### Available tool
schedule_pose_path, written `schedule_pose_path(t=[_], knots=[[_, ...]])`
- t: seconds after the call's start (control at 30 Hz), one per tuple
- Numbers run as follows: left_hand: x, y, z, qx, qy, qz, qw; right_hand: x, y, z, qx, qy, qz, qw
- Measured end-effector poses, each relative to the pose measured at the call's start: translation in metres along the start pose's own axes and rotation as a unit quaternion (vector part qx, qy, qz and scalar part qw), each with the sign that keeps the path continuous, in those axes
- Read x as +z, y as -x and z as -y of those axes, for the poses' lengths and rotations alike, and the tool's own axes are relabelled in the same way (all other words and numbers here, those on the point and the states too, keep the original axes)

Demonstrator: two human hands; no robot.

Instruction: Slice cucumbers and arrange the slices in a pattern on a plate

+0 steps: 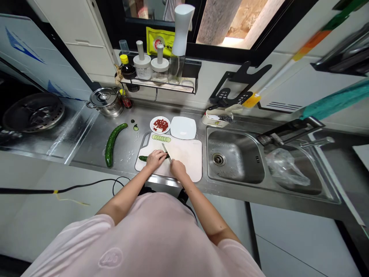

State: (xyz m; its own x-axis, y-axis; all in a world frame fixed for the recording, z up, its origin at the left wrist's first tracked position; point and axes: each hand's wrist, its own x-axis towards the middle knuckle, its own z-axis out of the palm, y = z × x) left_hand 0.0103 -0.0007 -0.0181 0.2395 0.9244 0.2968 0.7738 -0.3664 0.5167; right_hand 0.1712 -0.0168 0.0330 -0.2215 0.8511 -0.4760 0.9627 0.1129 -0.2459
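Our left hand [155,161] is curled, fingers down, pinning a short, dark-green, bumpy-skinned cucumber [143,158] to the board. Our right hand [178,170] is closed around the handle of a narrow steel kitchen knife [167,151], with the blade tilted down and its edge at the cucumber's right end, just beside the left fingers.

Most of that cucumber is hidden under the left hand. Only its left end shows clearly, sticking out past the hand. It lies near the front-left part of a white plastic cutting board [186,156], which has rounded corners and a cut-out handle at its back-left corner. A neat overlapping row of pale-green round cucumber slices [160,138] runs along the board's back edge.

Just past that edge sit a small round white plate of chopped red pieces [160,124] and a glossy square white plate [183,127]. Left of the board, a long, curved, whole dark-green cucumber [112,145] lies on the brushed stainless-steel counter [89,134], with small cut cucumber ends [135,127] toward the back. A polished steel pot with a lid [104,102] stands near the counter's back edge. A deep steel sink basin with a metal drain [230,154] sits right of the board.
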Motion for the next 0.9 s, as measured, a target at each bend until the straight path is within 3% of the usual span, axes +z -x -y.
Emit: schedule_pose_path(t=[0.3,0.67,0.9], knots=[[-0.001,0.001,-0.001,-0.003,0.002,-0.001,1.0,0.002,-0.002,0.004,0.008,0.003,-0.011,1.0],[0.001,0.001,0.0,-0.009,0.008,-0.003,1.0,0.022,0.029,-0.014,0.017,0.01,-0.005,1.0],[0.0,0.001,-0.001,-0.011,0.009,0.0,1.0,0.017,0.018,-0.008,0.02,0.011,-0.005,1.0]])
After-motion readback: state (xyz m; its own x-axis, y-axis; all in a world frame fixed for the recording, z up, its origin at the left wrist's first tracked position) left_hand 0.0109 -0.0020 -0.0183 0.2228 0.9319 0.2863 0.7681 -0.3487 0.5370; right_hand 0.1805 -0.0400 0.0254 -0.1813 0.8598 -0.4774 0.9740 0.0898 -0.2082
